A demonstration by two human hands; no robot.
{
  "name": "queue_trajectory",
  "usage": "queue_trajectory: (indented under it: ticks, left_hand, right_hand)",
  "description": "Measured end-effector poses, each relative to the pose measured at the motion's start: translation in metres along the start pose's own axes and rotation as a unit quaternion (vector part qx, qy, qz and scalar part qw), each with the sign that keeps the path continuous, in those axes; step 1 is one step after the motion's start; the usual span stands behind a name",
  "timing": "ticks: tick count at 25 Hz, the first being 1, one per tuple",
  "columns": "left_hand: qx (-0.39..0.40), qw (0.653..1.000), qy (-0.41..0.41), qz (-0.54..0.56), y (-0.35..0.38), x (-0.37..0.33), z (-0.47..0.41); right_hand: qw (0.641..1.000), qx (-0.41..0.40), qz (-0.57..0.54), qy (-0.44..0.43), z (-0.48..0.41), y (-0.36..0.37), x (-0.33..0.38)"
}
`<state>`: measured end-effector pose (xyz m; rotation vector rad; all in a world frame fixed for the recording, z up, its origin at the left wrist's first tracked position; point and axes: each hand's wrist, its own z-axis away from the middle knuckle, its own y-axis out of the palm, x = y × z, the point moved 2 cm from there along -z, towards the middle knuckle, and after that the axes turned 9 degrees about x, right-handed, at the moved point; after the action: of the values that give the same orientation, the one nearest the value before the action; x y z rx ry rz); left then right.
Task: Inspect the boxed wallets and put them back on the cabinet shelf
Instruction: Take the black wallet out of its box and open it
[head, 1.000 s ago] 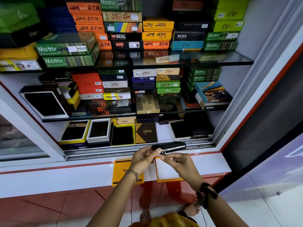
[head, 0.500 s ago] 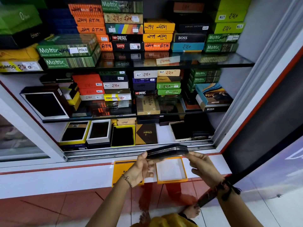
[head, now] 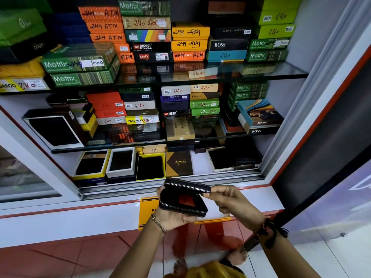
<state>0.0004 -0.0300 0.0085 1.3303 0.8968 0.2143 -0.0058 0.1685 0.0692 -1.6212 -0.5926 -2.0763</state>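
Note:
A black zip-around wallet [head: 183, 199] is held open in front of the cabinet, its red lining showing inside. My left hand [head: 172, 216] cups it from below. My right hand [head: 230, 201] pinches the upper flap's right edge and lifts it. Under the wallet, on the white ledge, lie its orange box lid [head: 147, 209] and the orange-rimmed box tray [head: 218, 218], both partly hidden by my hands. The bottom cabinet shelf [head: 197, 163] holds open boxes with dark wallets.
Two glass shelves [head: 281, 72] above carry tight stacks of boxed wallets in orange, green, black and blue. The sliding-door track [head: 180, 182] runs along the cabinet's front. A glass door panel [head: 30, 177] stands at the left. Red floor tiles lie below the ledge.
The wallet was shut with my fingers at its zipper pull, then held flat between both hands; now it is spread open, showing the red lining.

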Motion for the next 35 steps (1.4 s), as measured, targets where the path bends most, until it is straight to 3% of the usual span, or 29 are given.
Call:
queue_trajectory:
  ticks: [7, 10, 12, 15, 19, 21, 22, 25, 26, 28, 32, 35]
  left_hand:
    - [-0.105, 0.987, 0.074, -0.096, -0.006, -0.017, 0.005]
    - [-0.160, 0.965, 0.102, -0.180, -0.012, -0.029, 0.013]
    - [-0.200, 0.939, 0.098, -0.261, -0.011, -0.029, 0.012]
    - [-0.293, 0.867, 0.090, -0.393, -0.012, -0.018, -0.001]
    - [-0.302, 0.805, 0.048, -0.508, -0.021, 0.005, -0.013]
    - [-0.302, 0.745, -0.018, -0.595, -0.027, 0.011, -0.012]
    - [-0.306, 0.690, -0.058, -0.654, -0.032, 0.013, -0.011]
    - [-0.304, 0.470, -0.166, -0.812, -0.044, 0.018, -0.011]
    - [-0.298, 0.422, -0.183, -0.837, -0.047, 0.021, -0.012]
    - [-0.292, 0.378, -0.195, -0.857, -0.051, 0.026, -0.012]
    - [-0.303, 0.349, -0.176, -0.869, -0.051, 0.024, -0.002]
    - [-0.347, 0.330, -0.138, -0.867, -0.049, 0.005, 0.021]
  right_hand:
    - [0.997, -0.042, 0.009, -0.059, 0.020, -0.027, 0.025]
    - [0.993, -0.074, 0.046, -0.078, 0.030, -0.044, 0.037]
    - [0.991, -0.076, 0.076, -0.074, 0.031, -0.042, 0.036]
    - [0.988, -0.097, 0.095, -0.074, 0.020, -0.023, 0.023]
    - [0.974, -0.082, 0.209, -0.042, 0.006, -0.008, -0.012]
    - [0.951, -0.100, 0.292, -0.019, 0.006, -0.014, -0.034]
    - [0.932, -0.116, 0.343, -0.008, 0.006, -0.017, -0.044]
    - [0.885, -0.124, 0.449, 0.022, 0.005, -0.020, -0.076]
    - [0.879, -0.124, 0.458, 0.034, 0.001, -0.018, -0.086]
    - [0.865, -0.138, 0.480, 0.051, -0.008, -0.014, -0.099]
    - [0.828, -0.162, 0.534, 0.056, -0.025, -0.008, -0.110]
    - [0.851, -0.172, 0.496, 0.021, -0.039, 0.000, -0.103]
